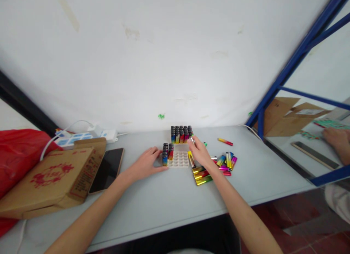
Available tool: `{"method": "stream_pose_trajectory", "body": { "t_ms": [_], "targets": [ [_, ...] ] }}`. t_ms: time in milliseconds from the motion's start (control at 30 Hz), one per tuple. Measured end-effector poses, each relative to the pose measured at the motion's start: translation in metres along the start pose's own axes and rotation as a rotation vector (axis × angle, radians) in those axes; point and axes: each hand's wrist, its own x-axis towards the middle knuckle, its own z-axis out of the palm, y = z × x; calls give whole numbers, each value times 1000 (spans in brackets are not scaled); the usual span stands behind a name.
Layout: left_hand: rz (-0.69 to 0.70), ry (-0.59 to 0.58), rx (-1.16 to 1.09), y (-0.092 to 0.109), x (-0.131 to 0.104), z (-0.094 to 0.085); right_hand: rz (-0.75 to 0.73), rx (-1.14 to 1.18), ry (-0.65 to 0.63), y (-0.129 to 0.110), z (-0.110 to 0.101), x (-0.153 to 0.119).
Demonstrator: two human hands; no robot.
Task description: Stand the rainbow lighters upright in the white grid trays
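Note:
A white tray [179, 160] with round holes lies on the table, lighters with black tops [167, 154] standing upright along its left side. My left hand [147, 162] is at the tray's left end, thumb at the near corner and fingers farther back, gripping its edge. My right hand [199, 151] is closed above the tray's right side, on a lighter [192, 140] whose metal top shows; the fingers hide most of its body. Behind the tray stands a block of upright lighters [182, 134]. Shiny, multicoloured lighters [202, 176] lie loose under and beside my right forearm.
A single lighter [225, 141] lies farther right. At left are a dark phone-like slab [107, 170], a cardboard box [51, 181], a red bag [19, 155] and power strips [109, 135]. A blue frame [284, 73] borders the right; another person's hand [336, 139] is beyond it.

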Motion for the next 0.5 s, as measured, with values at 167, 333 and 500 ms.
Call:
{"method": "stream_pose_trajectory", "body": {
  "t_ms": [167,333,500],
  "targets": [
    [-2,15,-7,-1,0,1,-7,-69,85,-20,5,-6],
    [15,17,-9,-1,0,1,-15,-93,142,-24,8,-8],
    [6,3,2,0,0,0,-37,-151,149,-22,10,-9]
  ]
}}
